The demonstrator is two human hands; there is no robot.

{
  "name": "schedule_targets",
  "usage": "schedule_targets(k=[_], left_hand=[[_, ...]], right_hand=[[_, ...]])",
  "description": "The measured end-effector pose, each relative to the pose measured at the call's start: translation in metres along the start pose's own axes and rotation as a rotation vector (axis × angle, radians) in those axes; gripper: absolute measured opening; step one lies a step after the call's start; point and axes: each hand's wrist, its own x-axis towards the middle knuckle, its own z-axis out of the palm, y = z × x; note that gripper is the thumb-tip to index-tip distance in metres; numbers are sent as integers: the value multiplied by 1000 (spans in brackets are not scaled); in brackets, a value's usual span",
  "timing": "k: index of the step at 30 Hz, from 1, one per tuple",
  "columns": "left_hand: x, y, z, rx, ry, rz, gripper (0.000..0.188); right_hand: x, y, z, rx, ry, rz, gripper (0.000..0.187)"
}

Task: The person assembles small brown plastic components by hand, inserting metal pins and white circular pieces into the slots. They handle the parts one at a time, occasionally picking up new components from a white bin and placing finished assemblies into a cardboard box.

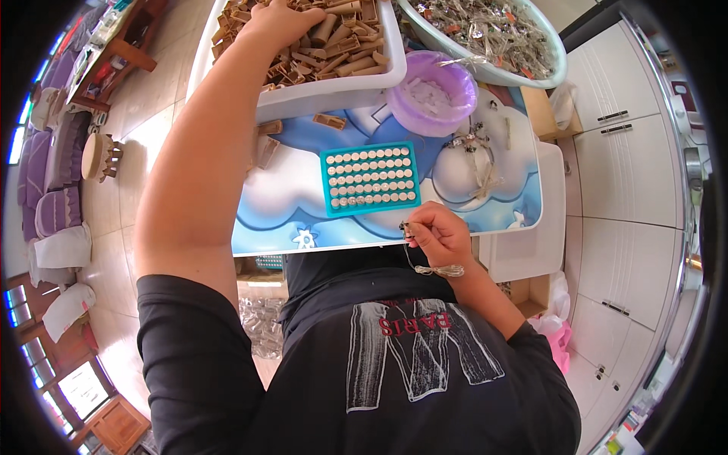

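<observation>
My left hand [282, 24] reaches into a white bin [334, 95] at the far left, its thumb and fingers apart over a heap of hollow brown plastic pieces [341, 42]. The upper frame edge cuts off part of that hand. Near the table's front edge, my right hand [440, 233] pinches a small dark part with thin wire [407, 230]. A coil of the pale wire [444, 270] dangles below the fingers. Just beyond that hand lies a teal tray [371, 212] filled with rows of small round silvery button cells [371, 176].
Behind the tray stands a purple bowl [402, 110] with small white pieces. A pale tub [557, 64] of bundled wires sits at the far right. Wire bundles [481, 155] and loose brown pieces [330, 121] lie on the cloud-patterned table [280, 201]. White cabinets [629, 171] line the right.
</observation>
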Motion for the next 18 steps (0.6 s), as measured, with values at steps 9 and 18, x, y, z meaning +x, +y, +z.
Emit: schedule_targets(k=[9, 18], left_hand=[[-12, 12, 1, 0, 12, 16, 93], [-17, 6, 1, -34, 79, 86, 69]], right_hand=[[-1, 1, -1, -13, 22, 3, 2], [-1, 1, 0, -8, 31, 20, 2]])
